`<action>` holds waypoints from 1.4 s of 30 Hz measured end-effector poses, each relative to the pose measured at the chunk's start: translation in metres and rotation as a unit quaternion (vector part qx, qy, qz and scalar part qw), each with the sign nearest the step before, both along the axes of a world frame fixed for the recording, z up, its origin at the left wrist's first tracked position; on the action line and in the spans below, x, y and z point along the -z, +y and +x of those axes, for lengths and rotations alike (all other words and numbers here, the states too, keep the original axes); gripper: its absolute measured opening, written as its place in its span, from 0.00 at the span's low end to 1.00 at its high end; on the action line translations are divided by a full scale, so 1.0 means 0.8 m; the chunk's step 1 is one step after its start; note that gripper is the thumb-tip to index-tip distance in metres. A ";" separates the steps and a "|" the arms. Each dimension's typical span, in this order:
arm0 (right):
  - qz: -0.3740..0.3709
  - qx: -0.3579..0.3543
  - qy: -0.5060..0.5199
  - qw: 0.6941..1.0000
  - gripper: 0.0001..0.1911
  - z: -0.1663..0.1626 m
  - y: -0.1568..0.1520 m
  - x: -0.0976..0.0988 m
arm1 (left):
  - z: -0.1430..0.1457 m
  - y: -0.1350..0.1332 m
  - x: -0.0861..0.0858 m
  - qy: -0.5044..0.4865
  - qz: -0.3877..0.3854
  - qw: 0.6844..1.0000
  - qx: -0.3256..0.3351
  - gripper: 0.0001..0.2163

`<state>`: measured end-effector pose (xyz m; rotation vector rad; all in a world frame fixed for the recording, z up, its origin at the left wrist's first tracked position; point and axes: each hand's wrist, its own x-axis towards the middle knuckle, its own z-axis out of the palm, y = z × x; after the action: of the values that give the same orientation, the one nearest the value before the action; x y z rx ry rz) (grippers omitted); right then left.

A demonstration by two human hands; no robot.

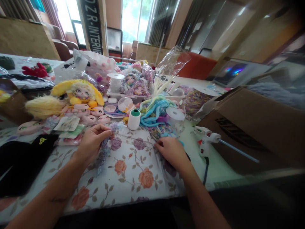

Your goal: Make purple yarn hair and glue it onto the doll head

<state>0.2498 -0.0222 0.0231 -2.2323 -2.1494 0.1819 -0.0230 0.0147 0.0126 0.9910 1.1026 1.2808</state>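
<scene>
My left hand [91, 141] is closed in a pinch on a fuzzy lilac yarn strand [105, 151] that hangs down onto the floral tablecloth [128, 171]. A thin thread [133, 137] runs taut from it across to my right hand [170, 151], whose fingers are curled shut on the thread's other end. A white thread spool with a green core [134, 119] stands just beyond the thread. A heap of blue and pastel yarn [153, 113] lies behind my right hand.
A white glue gun [206, 140] lies right of my right hand, beside an open cardboard box [257, 127]. Doll faces [95, 112], a yellow-haired doll head [79, 92], clear domes and plastic bags crowd the back. A black cloth [21, 162] lies at left.
</scene>
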 end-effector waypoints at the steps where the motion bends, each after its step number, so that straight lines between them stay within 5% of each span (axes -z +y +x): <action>1: 0.008 0.016 -0.028 0.999 0.13 -0.007 -0.002 0.004 | 0.001 -0.001 0.001 0.003 0.001 1.000 0.005 0.07; 9: 0.031 0.044 -0.029 0.998 0.14 -0.028 0.005 0.018 | -0.001 0.000 0.005 0.010 0.007 1.000 0.019 0.08; 16: 0.034 -0.015 0.140 0.989 0.09 -0.001 0.011 0.016 | 0.001 -0.001 -0.001 -0.016 -0.011 1.000 0.016 0.09; 18: 0.039 -0.041 0.293 0.955 0.09 0.005 0.007 0.008 | 0.001 -0.001 -0.003 -0.038 -0.027 0.999 0.016 0.10; 21: 0.010 -0.067 0.533 0.843 0.10 0.003 -0.002 -0.012 | -0.001 0.000 -0.006 -0.074 -0.055 0.995 0.021 0.12; 24: -0.046 -0.101 0.630 0.769 0.12 -0.010 -0.009 -0.035 | -0.005 0.001 -0.008 -0.104 -0.076 0.991 0.034 0.13; 27: -0.095 -0.129 0.662 0.732 0.12 -0.024 -0.007 -0.053 | -0.008 0.002 -0.008 -0.130 -0.072 0.988 0.038 0.12; 32: -0.129 -0.177 0.626 0.749 0.14 -0.046 0.012 -0.069 | -0.011 0.000 -0.006 -0.185 -0.077 0.978 0.059 0.10; 42: -0.069 -0.259 0.455 0.849 0.08 -0.096 0.039 -0.067 | -0.008 -0.006 -0.001 -0.142 -0.052 0.973 0.176 0.11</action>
<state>0.1731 0.0087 0.0767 -1.0954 -2.0561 1.1606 -0.0292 0.0098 0.0132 0.8477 0.7270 1.0267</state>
